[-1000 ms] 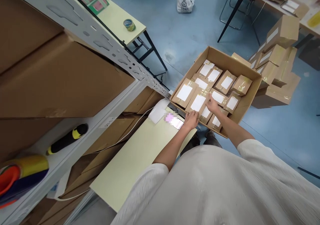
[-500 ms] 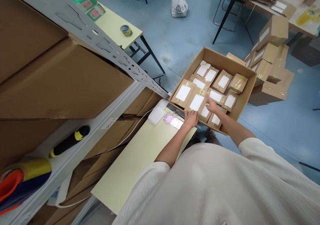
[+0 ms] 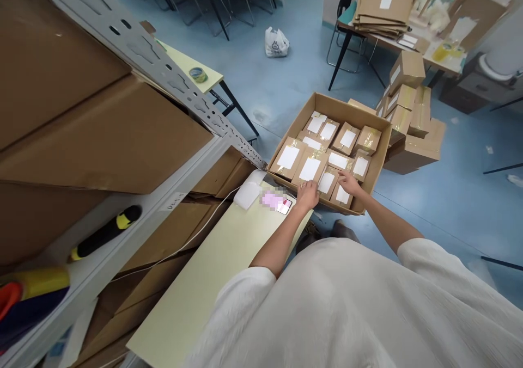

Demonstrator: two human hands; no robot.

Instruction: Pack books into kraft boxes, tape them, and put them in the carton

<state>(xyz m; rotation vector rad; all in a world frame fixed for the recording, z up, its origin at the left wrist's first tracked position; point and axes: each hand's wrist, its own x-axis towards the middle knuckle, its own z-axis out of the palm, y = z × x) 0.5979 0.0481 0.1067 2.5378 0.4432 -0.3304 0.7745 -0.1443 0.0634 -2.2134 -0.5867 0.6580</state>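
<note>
A large open-topped carton (image 3: 281, 179) holds several small taped parcels (image 3: 309, 168) with white labels. Over its near rim curl the fingers of my left hand (image 3: 308, 195), beside a labelled parcel; the thumb side is hard to see. My right hand (image 3: 350, 184) is above the near right parcels, its index finger stretched out and the others loosely bent. Its fingertip is close to a small labelled parcel (image 3: 327, 183); I cannot tell whether it touches. Nothing is held in the right hand. A phone (image 3: 283, 206) lies on the pale table left of my left hand.
Metal shelving (image 3: 192, 172) with big cartons and a black-and-yellow tool (image 3: 107, 233) stands at left. The pale table (image 3: 208, 264) runs below it. Stacked boxes (image 3: 412, 145) stand on the floor right of the carton. A white plastic bag (image 3: 277, 42) sits on the floor.
The view has shifted, showing more of the room at the far right. My right hand has drawn back from the middle parcels toward the near right ones. My left hand stays at the near rim.
</note>
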